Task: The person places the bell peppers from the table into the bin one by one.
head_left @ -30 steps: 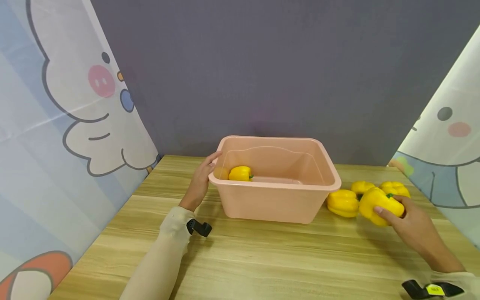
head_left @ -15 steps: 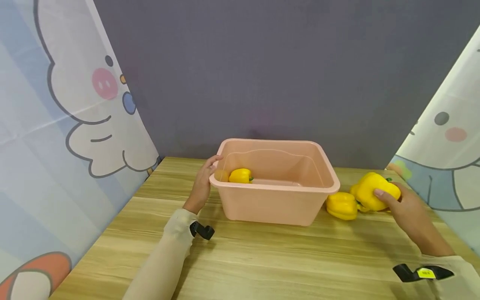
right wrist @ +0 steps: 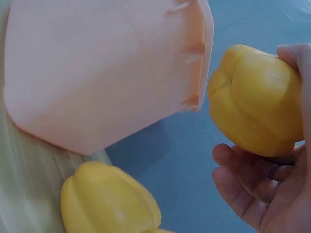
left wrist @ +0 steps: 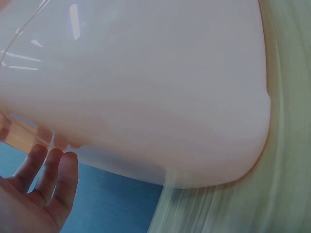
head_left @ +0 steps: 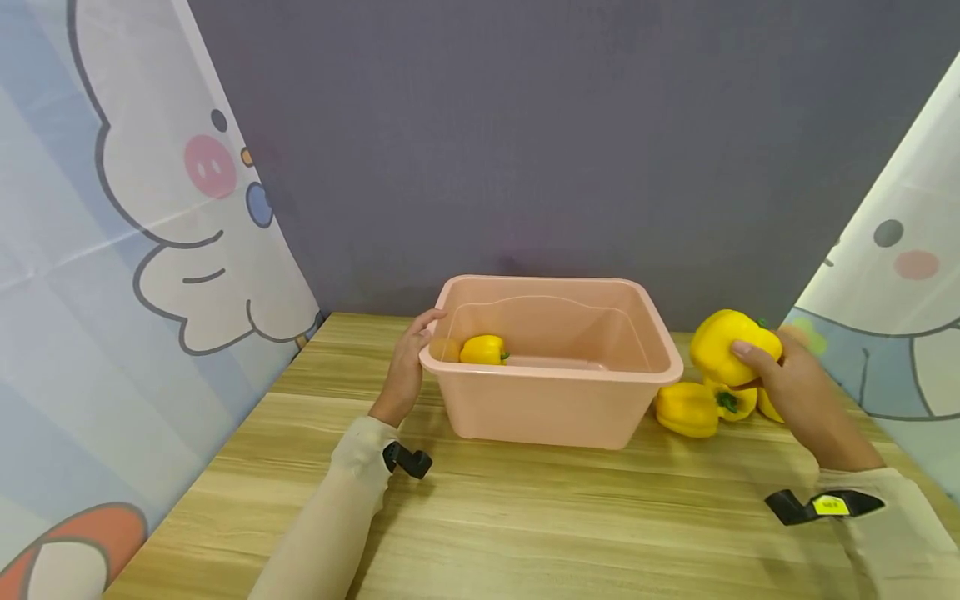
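Observation:
A pink plastic tub (head_left: pixel 540 408) stands on the wooden table, with one yellow bell pepper (head_left: pixel 483 350) lying inside at its left end. At that end my left hand (head_left: pixel 405 367) holds the rim; the left wrist view has several fingertips (left wrist: pixel 68 162) against the outer wall under the rim. To the right of the tub, my right hand (head_left: pixel 806 396) grips another yellow bell pepper (head_left: pixel 727 346), thumb on its near side. This pepper is raised above the others, its green stem facing right. In the right wrist view, the held pepper (right wrist: pixel 257 97) is apart from the tub wall.
Beneath the raised pepper, more yellow bell peppers (head_left: pixel 686 408) lie close together beside the tub's right end, one partly hidden by the right hand. A grey panel (head_left: pixel 525 142) rises behind the table (head_left: pixel 525 517). Cartoon-printed cloths (head_left: pixel 67 333) flank both sides.
My right hand has lifted the bell pepper up and leftward from over the group, uncovering peppers below. The left hand stays at the tub's rim.

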A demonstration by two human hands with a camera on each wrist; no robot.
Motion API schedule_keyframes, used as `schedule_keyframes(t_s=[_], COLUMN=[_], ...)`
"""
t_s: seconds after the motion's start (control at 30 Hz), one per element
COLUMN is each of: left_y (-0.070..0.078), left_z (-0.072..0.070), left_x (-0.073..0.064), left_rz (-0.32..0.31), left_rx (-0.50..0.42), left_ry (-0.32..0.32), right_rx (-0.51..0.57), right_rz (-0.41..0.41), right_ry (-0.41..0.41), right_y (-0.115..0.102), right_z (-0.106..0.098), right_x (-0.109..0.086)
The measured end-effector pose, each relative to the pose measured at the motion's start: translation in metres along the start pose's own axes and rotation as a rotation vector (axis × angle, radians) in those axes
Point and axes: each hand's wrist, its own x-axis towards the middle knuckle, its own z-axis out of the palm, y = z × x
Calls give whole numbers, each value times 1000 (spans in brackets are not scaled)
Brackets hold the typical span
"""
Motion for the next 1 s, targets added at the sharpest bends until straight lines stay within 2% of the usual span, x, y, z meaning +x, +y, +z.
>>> schedule_keyframes(t_s=[0.13, 0.4, 0.7, 1.0], left_y=[1, 3, 4, 1], left_z=[1, 1, -1, -1], left_x=[0, -2, -4, -6], left_rz=[2, -4, -1, -9], left_rx=[-2, -8, -12, -25], left_ry=[0, -6, -10, -50], right_rx=[32, 133, 176, 95], right_rz=[-9, 45, -21, 3], right_ry=[2, -11, -67, -138], right_y=[-8, -27, -45, -59], right_z=[3, 9, 11, 9], right_x=[6, 16, 27, 32])
